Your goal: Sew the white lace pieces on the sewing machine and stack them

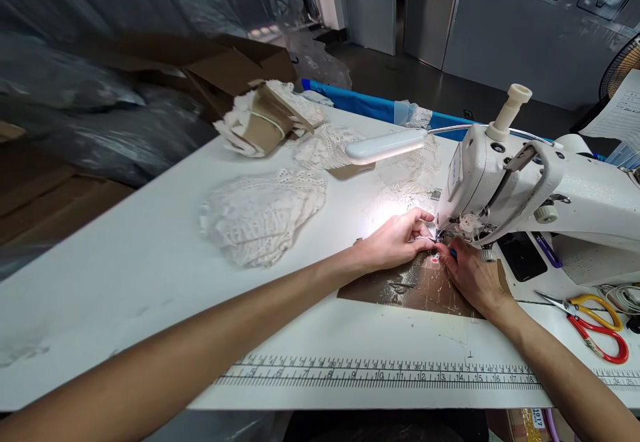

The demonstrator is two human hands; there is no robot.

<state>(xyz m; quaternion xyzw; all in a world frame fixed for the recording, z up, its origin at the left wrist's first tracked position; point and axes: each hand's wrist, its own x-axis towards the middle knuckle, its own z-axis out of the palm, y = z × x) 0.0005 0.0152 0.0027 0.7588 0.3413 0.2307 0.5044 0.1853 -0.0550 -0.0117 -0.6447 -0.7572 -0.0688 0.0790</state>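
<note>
The work in hand looks to be partway through, judging by how things lie; a piece of white fabric [423, 238] is at the needle end of the sewing machine [575, 182], just in front of its foot, over a shiny brown sheet [410, 289]; it has not been taken away from the machine, so this piece does not look finished; how much of it is stitched cannot be told, since the fingers cover most of it.

The left hand [400, 239] pinches the white fabric between thumb and fingers, close to the foot; the right hand [473, 275] is just beside it, fingers curled, with a bit of blue showing near the thumb; whether it grips that or the fabric too, I cannot tell.

Beyond the left hand, more lace lies under the bright glow of the lamp [387, 147]; whether it joins the piece at the needle is unclear. A loose lace pile [265, 219] rests on the surface [150, 282], well apart from both hands; farther back stands a bundle [265, 125] of white pieces with brown card and a band round it; these look like more pieces of the same kind, though whether they are done or waiting does not show; the scissors [590, 322] lie to the right, untouched.
</note>
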